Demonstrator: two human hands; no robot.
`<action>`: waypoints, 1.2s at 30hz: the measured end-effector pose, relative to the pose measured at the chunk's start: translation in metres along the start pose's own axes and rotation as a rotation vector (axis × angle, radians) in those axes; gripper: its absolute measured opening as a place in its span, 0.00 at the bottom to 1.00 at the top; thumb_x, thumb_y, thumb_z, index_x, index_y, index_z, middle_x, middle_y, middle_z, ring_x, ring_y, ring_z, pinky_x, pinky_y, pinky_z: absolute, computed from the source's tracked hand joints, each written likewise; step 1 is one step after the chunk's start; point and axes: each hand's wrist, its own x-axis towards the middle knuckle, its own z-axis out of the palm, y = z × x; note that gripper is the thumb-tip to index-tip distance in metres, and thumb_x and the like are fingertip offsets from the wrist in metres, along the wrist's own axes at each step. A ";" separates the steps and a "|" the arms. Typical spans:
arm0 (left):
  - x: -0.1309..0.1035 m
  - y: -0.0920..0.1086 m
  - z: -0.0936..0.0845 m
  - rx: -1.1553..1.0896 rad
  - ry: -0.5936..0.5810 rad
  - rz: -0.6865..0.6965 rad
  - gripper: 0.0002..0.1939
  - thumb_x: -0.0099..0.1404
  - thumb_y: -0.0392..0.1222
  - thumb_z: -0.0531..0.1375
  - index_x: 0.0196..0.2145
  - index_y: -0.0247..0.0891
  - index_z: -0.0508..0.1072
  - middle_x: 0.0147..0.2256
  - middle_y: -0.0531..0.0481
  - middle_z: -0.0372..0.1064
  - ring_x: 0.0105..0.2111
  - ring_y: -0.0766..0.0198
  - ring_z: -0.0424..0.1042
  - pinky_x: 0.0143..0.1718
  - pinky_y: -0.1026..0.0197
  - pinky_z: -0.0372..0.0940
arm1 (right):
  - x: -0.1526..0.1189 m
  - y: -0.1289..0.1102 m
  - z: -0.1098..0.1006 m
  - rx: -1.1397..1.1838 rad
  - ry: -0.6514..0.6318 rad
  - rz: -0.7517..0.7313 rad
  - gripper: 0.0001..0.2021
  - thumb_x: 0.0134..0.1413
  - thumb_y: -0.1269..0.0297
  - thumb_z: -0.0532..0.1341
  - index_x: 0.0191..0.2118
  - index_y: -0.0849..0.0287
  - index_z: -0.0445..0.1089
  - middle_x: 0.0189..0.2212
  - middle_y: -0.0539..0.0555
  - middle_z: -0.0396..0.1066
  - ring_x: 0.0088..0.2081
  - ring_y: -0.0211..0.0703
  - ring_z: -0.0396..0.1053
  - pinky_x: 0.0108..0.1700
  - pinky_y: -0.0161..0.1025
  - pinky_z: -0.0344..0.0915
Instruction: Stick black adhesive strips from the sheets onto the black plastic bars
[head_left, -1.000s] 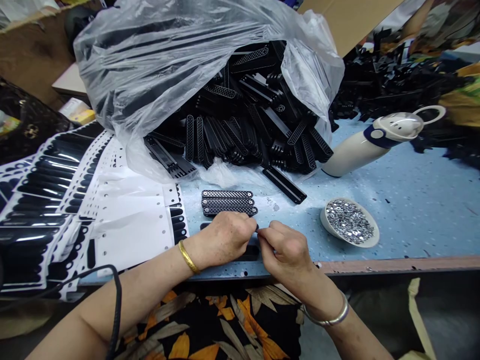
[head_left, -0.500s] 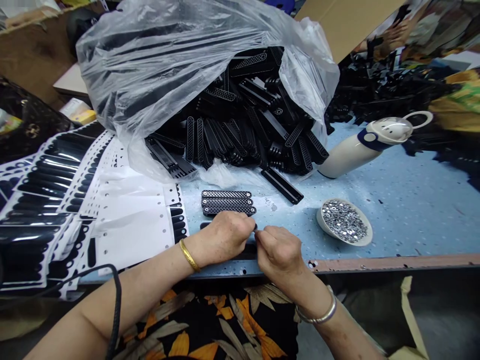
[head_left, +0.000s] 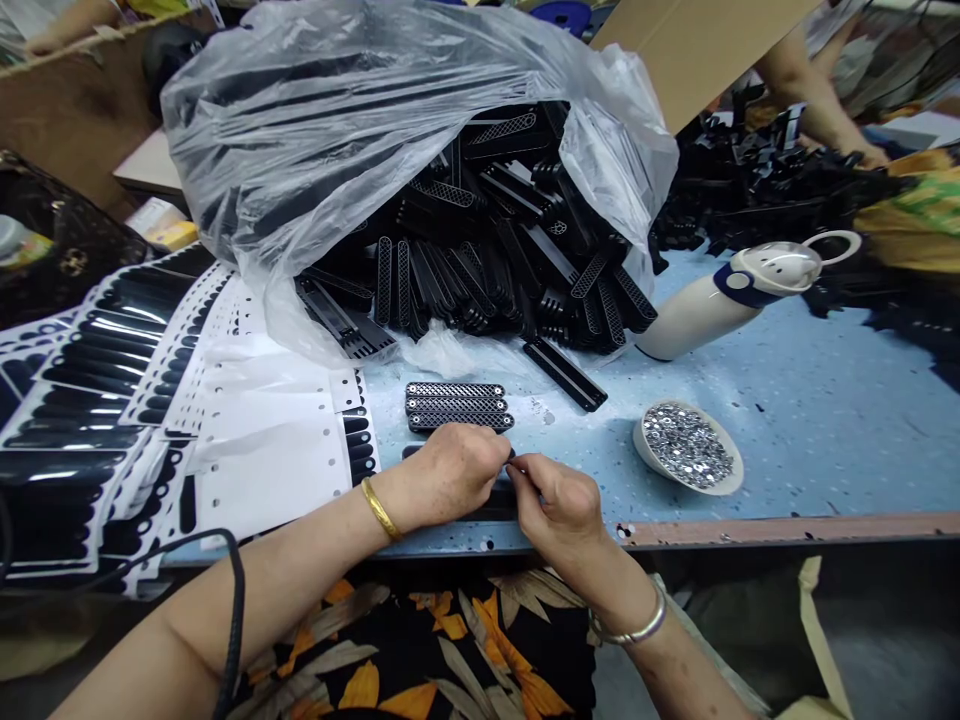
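Observation:
My left hand (head_left: 461,465) is closed over a slim black strip (head_left: 412,453), whose two ends show on either side of it. My right hand (head_left: 559,495) is closed too, its thumb and finger pinched together at the strip's right end; whatever sits between them is too small to make out. Under my hands, near the table edge, lies another black bar (head_left: 495,506), partly covered. Just beyond my left hand sits a short stack of black, mesh-patterned bars (head_left: 456,405) with a small silvery ring at the right ends.
A plastic bag (head_left: 300,150) spills many black slotted parts (head_left: 480,270). One loose part (head_left: 564,375) lies before it. To the right are a bowl of small metal pieces (head_left: 688,445) and a cream bottle (head_left: 701,315). Sticker sheets (head_left: 262,430) spread leftward. A co-worker's arm (head_left: 814,95) shows behind.
The fingers of my right hand have uncurled a little while staying at the strip's end. My left hand has hardly moved. At the back right, the co-worker's arm has shifted.

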 end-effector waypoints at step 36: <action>-0.001 -0.001 0.005 -0.023 0.039 -0.013 0.06 0.63 0.30 0.54 0.31 0.33 0.69 0.29 0.45 0.71 0.30 0.59 0.72 0.33 0.60 0.68 | -0.003 0.000 -0.005 0.037 -0.153 0.104 0.12 0.65 0.70 0.51 0.28 0.56 0.60 0.20 0.48 0.64 0.20 0.36 0.63 0.26 0.34 0.56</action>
